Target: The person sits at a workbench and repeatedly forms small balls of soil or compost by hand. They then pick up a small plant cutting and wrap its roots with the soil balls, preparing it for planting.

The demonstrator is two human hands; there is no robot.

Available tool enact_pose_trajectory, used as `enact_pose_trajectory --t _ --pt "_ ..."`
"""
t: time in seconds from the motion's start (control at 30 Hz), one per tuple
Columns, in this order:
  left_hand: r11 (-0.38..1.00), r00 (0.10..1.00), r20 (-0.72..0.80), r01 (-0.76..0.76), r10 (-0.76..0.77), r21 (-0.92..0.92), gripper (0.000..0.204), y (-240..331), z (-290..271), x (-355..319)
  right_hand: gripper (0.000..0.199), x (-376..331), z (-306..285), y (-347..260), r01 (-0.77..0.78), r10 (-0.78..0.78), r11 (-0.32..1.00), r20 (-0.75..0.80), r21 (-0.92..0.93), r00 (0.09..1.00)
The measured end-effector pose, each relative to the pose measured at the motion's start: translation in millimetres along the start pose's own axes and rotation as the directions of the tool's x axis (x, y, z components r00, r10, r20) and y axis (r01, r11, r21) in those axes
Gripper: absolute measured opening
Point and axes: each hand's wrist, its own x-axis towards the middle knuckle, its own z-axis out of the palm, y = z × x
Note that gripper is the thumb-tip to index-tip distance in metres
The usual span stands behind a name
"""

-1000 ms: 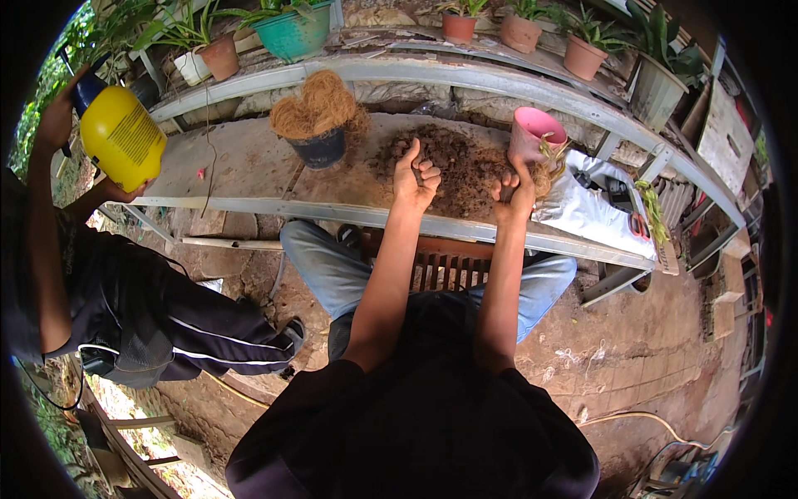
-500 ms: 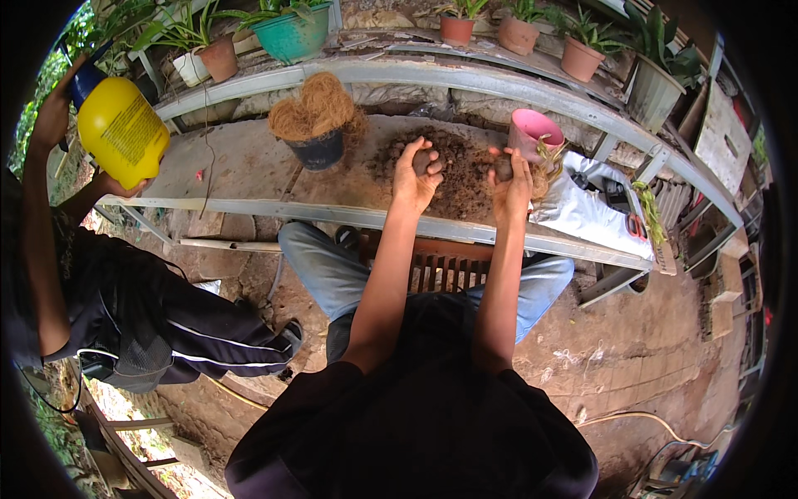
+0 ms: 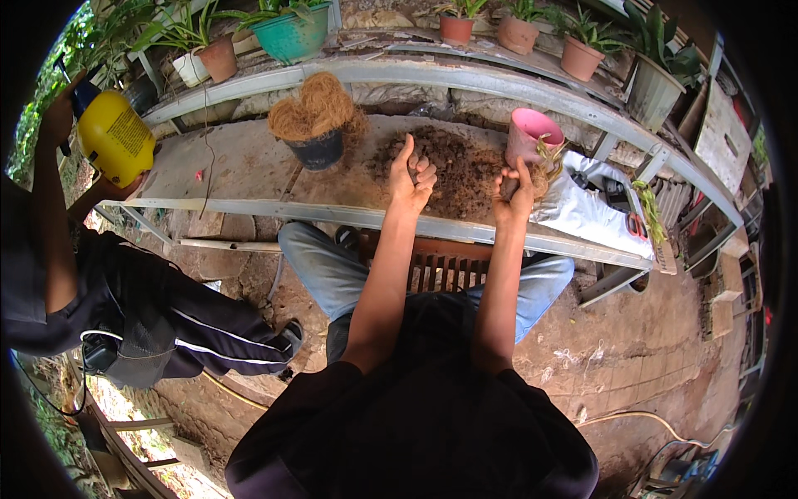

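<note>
My left hand point(image 3: 412, 181) is raised over the bench's near edge, thumb up and fingers curled round dark soil. Level with it, my right hand point(image 3: 514, 195) also closes round a dark lump of soil point(image 3: 508, 188), with its thumb pointing up. Beyond and between them, a heap of loose dark soil point(image 3: 453, 162) is spread on the bench point(image 3: 224, 158). Behind my right hand stands a pink pot point(image 3: 524, 137), with a dry-leaved plant point(image 3: 544, 158) beside it. To the left, a black pot point(image 3: 317, 152) holds brown coconut fibre point(image 3: 309, 112).
A white sack point(image 3: 582, 204) with red-handled scissors point(image 3: 636, 224) lies at the bench's right end. At left, a person holds a yellow spray bottle point(image 3: 116, 137). A metal rail point(image 3: 399, 71) and potted plants, including a green pot point(image 3: 291, 35), line the back.
The fingers of both my hands have curled in further around the soil, and the right hand is slightly lower. The other person's yellow bottle has shifted a little left and down.
</note>
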Motion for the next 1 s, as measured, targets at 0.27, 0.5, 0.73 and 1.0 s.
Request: enact_pose_trajectory --t 0.27,0.5,0.73,1.0 --pt "0.975 0.985 -0.108 -0.114 0.137 0.189 0.031 -5 1 -4 0.027 5 -14 -4 -0.011 0.045 0.991 0.249 -0.135 0.968" --pt "0.991 0.998 -0.069 -0.003 0.013 0.137 0.028 1 8 1 0.016 -11 27 0 0.135 -0.122 0.99 0.212 -0.048 0.97" --pt "0.99 0.971 -0.238 -0.034 0.0 -0.139 0.031 -3 43 -10 0.021 11 -16 -4 0.008 -0.013 0.997 0.071 0.073 0.997" --pt "0.994 0.999 -0.027 0.028 -0.031 -0.108 0.051 2 9 1 0.032 2 -6 -4 -0.039 0.015 0.987 0.152 0.155 0.988"
